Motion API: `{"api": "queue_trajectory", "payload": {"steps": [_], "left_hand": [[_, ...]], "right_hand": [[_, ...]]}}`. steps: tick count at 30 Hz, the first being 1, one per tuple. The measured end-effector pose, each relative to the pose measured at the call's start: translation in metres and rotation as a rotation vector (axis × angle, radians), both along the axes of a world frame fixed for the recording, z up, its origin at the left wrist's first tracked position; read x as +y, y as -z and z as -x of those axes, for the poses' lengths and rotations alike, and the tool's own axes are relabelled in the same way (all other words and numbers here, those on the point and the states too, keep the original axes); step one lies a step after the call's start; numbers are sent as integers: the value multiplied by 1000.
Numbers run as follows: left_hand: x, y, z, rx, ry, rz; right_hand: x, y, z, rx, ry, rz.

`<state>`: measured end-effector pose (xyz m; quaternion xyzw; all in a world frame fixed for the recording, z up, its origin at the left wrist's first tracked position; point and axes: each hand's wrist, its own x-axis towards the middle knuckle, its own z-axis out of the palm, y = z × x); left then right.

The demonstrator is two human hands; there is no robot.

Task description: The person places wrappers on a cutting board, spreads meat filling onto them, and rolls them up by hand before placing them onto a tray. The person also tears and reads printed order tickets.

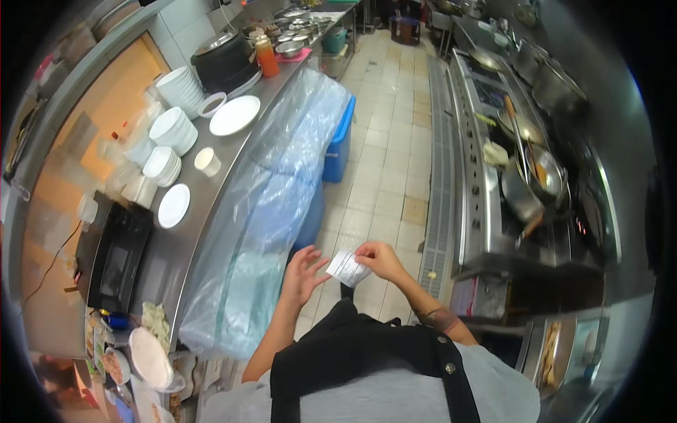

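A small white paper slip [346, 268] with dark printed lines is pinched between the thumb and fingers of my right hand [381, 260], in front of my body. At the slip's left edge is my left hand [303, 276], its fingers spread and slightly curled. I cannot tell whether a fingertip of it touches the paper. Just left of my left hand, clear plastic sheeting [264, 173] hangs down the front of the steel counter [201, 173].
On the left counter stand several plate stacks [173, 130], a paper cup [207, 161], a black cooker [224, 62] and a sauce bottle [266, 56]. A blue bin [340, 144] stands below. On the right is a stove [479, 211] with pans [520, 194]. A tiled aisle [388, 127] runs between.
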<state>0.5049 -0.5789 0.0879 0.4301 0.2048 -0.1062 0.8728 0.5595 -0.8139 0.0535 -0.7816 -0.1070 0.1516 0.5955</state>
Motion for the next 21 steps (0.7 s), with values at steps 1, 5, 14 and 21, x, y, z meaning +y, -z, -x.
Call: {"api": "queue_trajectory", "payload": {"steps": [1, 5, 14, 21], "left_hand": [[10, 6, -19, 57, -21, 62], [59, 56, -103, 30, -72, 66], [23, 36, -430, -120, 126, -685], [14, 41, -622, -478, 195, -1284]], "right_hand": [[-1, 0, -30, -15, -36, 40], [-25, 4, -144, -204, 52, 260], [-162, -42, -368, -179, 615, 298], [-233, -108, -657, -456, 672, 56]]}}
